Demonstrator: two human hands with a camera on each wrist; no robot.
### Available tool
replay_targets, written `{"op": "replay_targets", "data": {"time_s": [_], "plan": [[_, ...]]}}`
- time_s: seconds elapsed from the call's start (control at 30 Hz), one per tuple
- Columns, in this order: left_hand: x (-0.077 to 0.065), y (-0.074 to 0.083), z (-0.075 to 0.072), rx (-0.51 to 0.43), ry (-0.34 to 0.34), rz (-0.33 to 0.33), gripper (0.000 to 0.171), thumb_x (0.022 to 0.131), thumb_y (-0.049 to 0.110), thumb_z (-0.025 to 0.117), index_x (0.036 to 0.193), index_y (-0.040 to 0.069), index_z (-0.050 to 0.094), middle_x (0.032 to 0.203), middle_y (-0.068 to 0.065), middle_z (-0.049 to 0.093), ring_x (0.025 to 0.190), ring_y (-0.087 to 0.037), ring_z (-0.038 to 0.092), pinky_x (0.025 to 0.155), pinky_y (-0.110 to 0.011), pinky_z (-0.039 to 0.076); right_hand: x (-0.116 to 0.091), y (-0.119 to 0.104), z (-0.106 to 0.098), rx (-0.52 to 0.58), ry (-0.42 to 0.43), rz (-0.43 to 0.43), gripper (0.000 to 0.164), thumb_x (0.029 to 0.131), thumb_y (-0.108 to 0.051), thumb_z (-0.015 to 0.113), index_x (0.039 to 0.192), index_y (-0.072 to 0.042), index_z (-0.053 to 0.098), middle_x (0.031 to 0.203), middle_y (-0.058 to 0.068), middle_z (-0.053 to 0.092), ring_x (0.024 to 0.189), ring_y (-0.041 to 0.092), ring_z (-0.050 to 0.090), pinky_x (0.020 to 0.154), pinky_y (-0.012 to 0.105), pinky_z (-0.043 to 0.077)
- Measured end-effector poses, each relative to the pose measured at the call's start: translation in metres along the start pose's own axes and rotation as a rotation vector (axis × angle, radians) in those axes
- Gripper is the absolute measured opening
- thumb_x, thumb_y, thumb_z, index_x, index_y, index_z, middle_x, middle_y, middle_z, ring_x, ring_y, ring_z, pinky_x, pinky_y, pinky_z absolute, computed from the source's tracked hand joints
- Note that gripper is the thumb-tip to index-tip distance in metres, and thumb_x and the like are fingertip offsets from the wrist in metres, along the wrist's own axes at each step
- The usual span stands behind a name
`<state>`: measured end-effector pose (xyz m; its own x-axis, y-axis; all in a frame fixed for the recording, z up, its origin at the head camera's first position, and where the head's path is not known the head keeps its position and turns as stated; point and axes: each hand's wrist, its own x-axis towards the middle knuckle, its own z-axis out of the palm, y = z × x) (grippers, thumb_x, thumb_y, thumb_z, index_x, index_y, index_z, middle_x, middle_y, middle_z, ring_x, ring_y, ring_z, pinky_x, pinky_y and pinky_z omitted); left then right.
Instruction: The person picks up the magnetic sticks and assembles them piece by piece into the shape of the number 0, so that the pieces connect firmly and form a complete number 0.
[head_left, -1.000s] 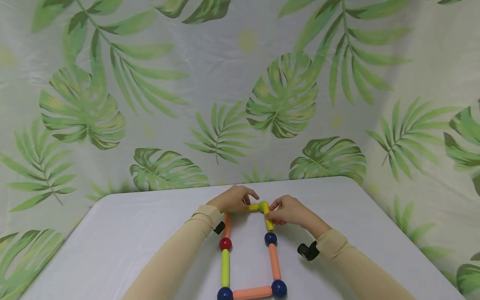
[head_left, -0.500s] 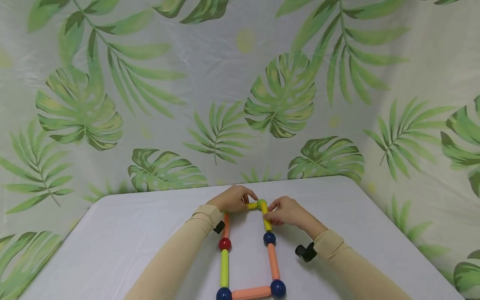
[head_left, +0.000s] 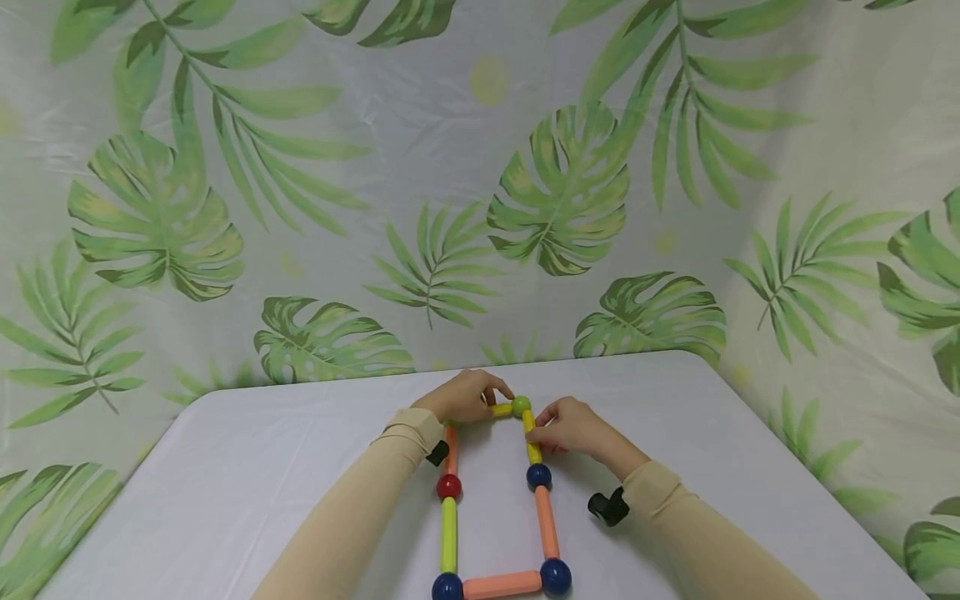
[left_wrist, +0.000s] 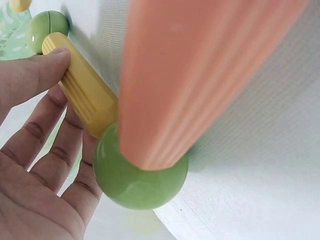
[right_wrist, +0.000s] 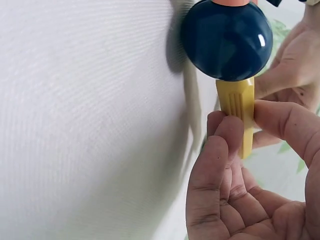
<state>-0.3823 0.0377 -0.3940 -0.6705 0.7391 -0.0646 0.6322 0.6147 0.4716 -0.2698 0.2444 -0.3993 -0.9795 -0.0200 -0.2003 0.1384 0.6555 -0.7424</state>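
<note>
Balls and ridged rods form a long closed outline on the white table. At its far end my left hand [head_left: 461, 396] pinches a yellow rod [left_wrist: 82, 87], thumb on one side and fingers on the other. That rod runs from a green ball [left_wrist: 140, 172], which also meets an orange rod [left_wrist: 190, 65], to a second green ball [head_left: 521, 406]. My right hand [head_left: 577, 429] pinches another yellow rod [right_wrist: 235, 97] between thumb and fingers. This one spans from the second green ball to a dark blue ball [right_wrist: 227, 42], its end right at the blue surface.
Nearer me, the left side has a red ball [head_left: 449, 487] and a lime rod [head_left: 448, 533]. An orange rod [head_left: 547, 521] forms the right side. Two blue balls, one at the right corner [head_left: 556, 576], bracket the front orange rod [head_left: 502, 585]. A leaf-patterned curtain [head_left: 435, 267] hangs behind.
The right-hand yellow rod has come down against the blue ball, closing a small gap between them. My right hand moved slightly with it; my left hand kept its hold.
</note>
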Motion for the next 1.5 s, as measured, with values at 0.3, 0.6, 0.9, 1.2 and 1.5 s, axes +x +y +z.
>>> {"op": "replay_targets", "data": {"time_s": [0.3,0.6,0.9,1.2,1.5], "plan": [[-0.0012,-0.0010,-0.0003,-0.012,0.006,0.023,0.041,0.095,-0.003,0.073,0.130,0.018,0.077,0.111,-0.011,0.076,0.091,-0.017,0.066,0.082,-0.029,0.055,0.0015,0.0062,0.0009,0.014,-0.033,-0.001,0.027,0.093,-0.024,0.081,0.103,0.001,0.078,0.080,0.005,0.076,0.070,0.012,0.069,0.068,0.027,0.059],[-0.0009,-0.0052,0.0034,-0.014,-0.018,0.045,0.040,0.096,-0.002,0.073,0.130,0.019,0.078,0.112,-0.009,0.077,0.098,-0.020,0.071,0.089,-0.032,0.060,0.0052,0.0097,0.0048,0.072,-0.051,0.018,0.026,0.094,-0.022,0.081,0.103,0.002,0.076,0.079,0.006,0.076,0.069,0.011,0.070,0.067,0.025,0.060],[-0.0002,-0.0028,0.0041,-0.023,-0.004,0.058,0.040,0.095,-0.002,0.074,0.129,0.018,0.079,0.110,-0.009,0.077,0.097,-0.020,0.071,0.086,-0.030,0.060,0.0031,0.0090,0.0050,0.060,-0.026,0.014,0.027,0.093,-0.022,0.082,0.103,0.002,0.075,0.080,0.007,0.076,0.069,0.012,0.069,0.066,0.025,0.059],[0.0027,-0.0021,0.0039,-0.043,-0.002,0.037,0.040,0.096,-0.002,0.074,0.130,0.019,0.079,0.110,-0.009,0.077,0.099,-0.020,0.071,0.087,-0.031,0.060,0.0047,0.0092,0.0054,0.063,-0.017,0.020,0.027,0.093,-0.023,0.083,0.102,0.001,0.074,0.079,0.007,0.075,0.069,0.013,0.069,0.065,0.026,0.059],[0.0052,-0.0016,0.0039,-0.045,0.002,0.030,0.042,0.095,-0.004,0.072,0.129,0.020,0.079,0.111,-0.010,0.078,0.099,-0.020,0.070,0.088,-0.033,0.060,0.0062,0.0089,0.0062,0.063,0.001,0.030,0.029,0.092,-0.023,0.084,0.104,0.001,0.072,0.081,0.008,0.076,0.070,0.013,0.070,0.066,0.026,0.060]]}}
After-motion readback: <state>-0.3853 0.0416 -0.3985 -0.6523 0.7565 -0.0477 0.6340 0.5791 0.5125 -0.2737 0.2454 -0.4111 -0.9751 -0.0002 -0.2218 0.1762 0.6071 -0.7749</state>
